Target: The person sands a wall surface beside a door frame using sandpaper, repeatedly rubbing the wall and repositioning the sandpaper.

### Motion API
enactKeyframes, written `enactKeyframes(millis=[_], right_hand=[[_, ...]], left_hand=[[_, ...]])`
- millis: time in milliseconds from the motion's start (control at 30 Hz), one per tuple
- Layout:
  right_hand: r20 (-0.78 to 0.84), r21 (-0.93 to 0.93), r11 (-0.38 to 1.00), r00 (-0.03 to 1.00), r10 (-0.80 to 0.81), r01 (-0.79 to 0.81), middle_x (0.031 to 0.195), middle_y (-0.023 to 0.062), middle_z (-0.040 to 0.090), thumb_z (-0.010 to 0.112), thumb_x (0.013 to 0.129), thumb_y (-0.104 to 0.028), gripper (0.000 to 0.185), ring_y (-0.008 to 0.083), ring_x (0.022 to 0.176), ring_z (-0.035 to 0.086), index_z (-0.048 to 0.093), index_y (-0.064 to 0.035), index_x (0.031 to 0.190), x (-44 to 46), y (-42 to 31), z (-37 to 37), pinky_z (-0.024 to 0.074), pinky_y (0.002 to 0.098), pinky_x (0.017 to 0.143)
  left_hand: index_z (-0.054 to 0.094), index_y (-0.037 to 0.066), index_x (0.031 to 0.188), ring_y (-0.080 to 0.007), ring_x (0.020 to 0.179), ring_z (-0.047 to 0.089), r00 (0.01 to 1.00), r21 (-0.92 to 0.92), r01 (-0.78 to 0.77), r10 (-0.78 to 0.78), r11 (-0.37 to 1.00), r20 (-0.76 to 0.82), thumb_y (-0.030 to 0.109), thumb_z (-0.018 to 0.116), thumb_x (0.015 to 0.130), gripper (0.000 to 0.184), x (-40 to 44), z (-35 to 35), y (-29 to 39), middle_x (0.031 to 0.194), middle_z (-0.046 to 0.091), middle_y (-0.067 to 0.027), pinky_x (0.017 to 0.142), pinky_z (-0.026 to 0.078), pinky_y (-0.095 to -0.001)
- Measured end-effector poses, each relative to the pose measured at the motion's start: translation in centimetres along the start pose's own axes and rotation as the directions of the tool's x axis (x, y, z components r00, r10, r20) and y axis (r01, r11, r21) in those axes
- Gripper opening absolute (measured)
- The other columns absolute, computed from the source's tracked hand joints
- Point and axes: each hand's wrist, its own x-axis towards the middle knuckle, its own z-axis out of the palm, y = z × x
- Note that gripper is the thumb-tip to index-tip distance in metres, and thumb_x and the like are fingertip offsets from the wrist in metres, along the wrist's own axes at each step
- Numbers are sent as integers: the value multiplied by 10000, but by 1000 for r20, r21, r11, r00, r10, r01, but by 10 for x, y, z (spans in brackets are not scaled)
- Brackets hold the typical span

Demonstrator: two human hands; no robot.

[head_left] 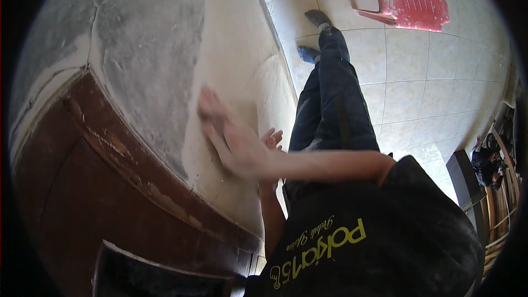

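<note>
My right hand [234, 140] reaches across my body and lies against the wall [223, 38], on a pale, smooth-looking patch beside a darker grey area. Its fingers are bent together against the surface and blurred by motion; anything under them is hidden. Partly behind my right forearm, my left hand [272, 137] shows its fingertips, apart and slightly curled, with nothing visible in them. It is close to the lower part of the pale wall. A dark reddish-brown wooden frame [137, 170] borders the wall patch, its edge chipped and worn.
Cracks run through the grey wall near the frame's corner. A red plastic stool or chair [410, 0], spattered with pale material, stands on the tiled floor [412, 60]. Wooden pieces and dark items [495, 187] are at the far right.
</note>
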Motion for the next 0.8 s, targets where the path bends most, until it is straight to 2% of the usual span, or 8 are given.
enactKeyframes(millis=[67, 167, 267, 400, 500, 633, 700, 800], right_hand=[[63, -2, 1000, 998, -24, 24, 1514, 254, 212, 362, 1008, -197, 529, 408, 1403, 214, 201, 28, 1459, -10, 3, -1, 200, 439, 1157], [9, -85, 993, 997, -77, 78, 1523, 256, 183, 386, 1000, -178, 543, 398, 1410, 205, 193, 25, 1466, 29, 20, -5, 221, 437, 1152], [-58, -29, 997, 996, 74, -76, 1516, 268, 188, 390, 998, -171, 544, 394, 1412, 205, 195, 29, 1465, 46, 5, -1, 219, 436, 1153], [84, -44, 999, 996, -20, 24, 1494, 288, 226, 357, 1010, -204, 533, 407, 1405, 210, 202, 57, 1448, -13, -6, -3, 202, 436, 1155], [23, 5, 999, 999, -46, 46, 1496, 284, 221, 369, 1004, -186, 526, 416, 1404, 208, 211, 50, 1447, 13, 3, -5, 211, 443, 1151], [-68, -21, 998, 996, 64, -66, 1504, 261, 235, 379, 997, -156, 500, 409, 1380, 271, 251, 14, 1449, 32, 0, 1, 269, 411, 1122], [-60, -28, 1000, 998, 8, -10, 1492, 267, 258, 364, 1005, -181, 482, 420, 1366, 285, 277, 18, 1435, 5, -9, 3, 276, 416, 1117], [64, -21, 1000, 998, 6, -4, 1496, 282, 226, 339, 1011, -213, 501, 405, 1404, 203, 242, 29, 1438, 4, -2, -9, 222, 418, 1148]], left_hand=[[413, 19, 1354, -310, 1263, 460, 999, 13, 33, -33, 999, 6, 449, 391, 1008, 552, 9, -3, -8, 1361, 490, -164, 1054, 365, -446], [409, 26, 1361, -301, 1265, 461, 1000, -3, 26, -26, 1000, 6, 454, 403, 1003, 558, 5, -1, -3, 1354, 499, -167, 1053, 367, -442], [405, 33, 1368, -292, 1267, 462, 1000, -16, 27, -27, 1000, 2, 460, 414, 998, 565, 0, -2, -7, 1347, 508, -170, 1052, 368, -438], [403, 38, 1374, -282, 1267, 465, 1000, -37, 16, -15, 999, 12, 461, 426, 994, 570, 13, -5, -10, 1339, 517, -173, 1050, 372, -433], [405, 31, 1370, -279, 1260, 471, 1000, -52, 0, 1, 999, 13, 450, 427, 996, 562, 11, 0, 2, 1336, 516, -173, 1044, 378, -431], [409, 22, 1364, -275, 1252, 478, 1000, -67, -12, 12, 998, 4, 435, 428, 999, 552, 5, 1, 4, 1333, 515, -172, 1038, 386, -428], [411, 18, 1361, -272, 1248, 481, 1000, -75, -24, 24, 997, 4, 428, 428, 1000, 547, 9, 1, 5, 1331, 514, -172, 1034, 391, -427], [414, 11, 1357, -269, 1241, 487, 1000, -86, -27, 28, 996, 10, 417, 428, 1002, 539, 8, 1, 6, 1328, 513, -171, 1029, 397, -424]])
